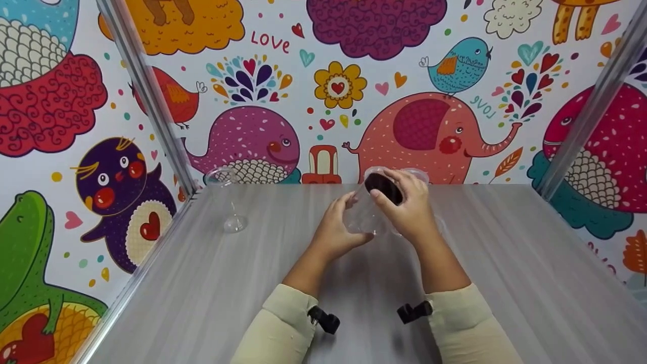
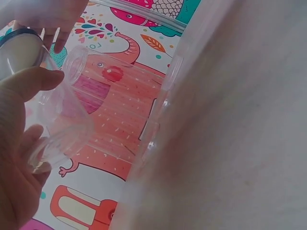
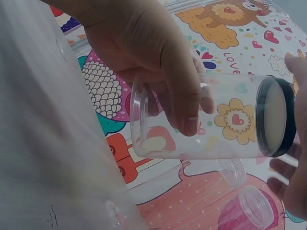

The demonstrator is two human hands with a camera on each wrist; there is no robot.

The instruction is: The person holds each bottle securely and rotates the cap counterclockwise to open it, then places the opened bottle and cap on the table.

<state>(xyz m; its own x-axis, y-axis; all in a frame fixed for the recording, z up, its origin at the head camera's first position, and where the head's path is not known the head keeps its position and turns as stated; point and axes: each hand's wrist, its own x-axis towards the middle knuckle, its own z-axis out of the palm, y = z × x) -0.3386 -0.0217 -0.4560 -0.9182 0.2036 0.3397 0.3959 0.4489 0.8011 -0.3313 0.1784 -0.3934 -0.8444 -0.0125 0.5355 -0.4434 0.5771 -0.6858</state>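
Clear cylindrical plastic jar (image 3: 220,117), tilted over the grey counter (image 1: 177,303), could flex if the left hand (image 1: 334,227) wrapping it squeezes hard, unseating the round black lid (image 1: 379,182) the right hand (image 1: 413,202) pinches.

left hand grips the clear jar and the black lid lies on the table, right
The black lid isn't on the table; in the right wrist view, it sits at the mouth of the clear jar. The left hand does grip the jar.
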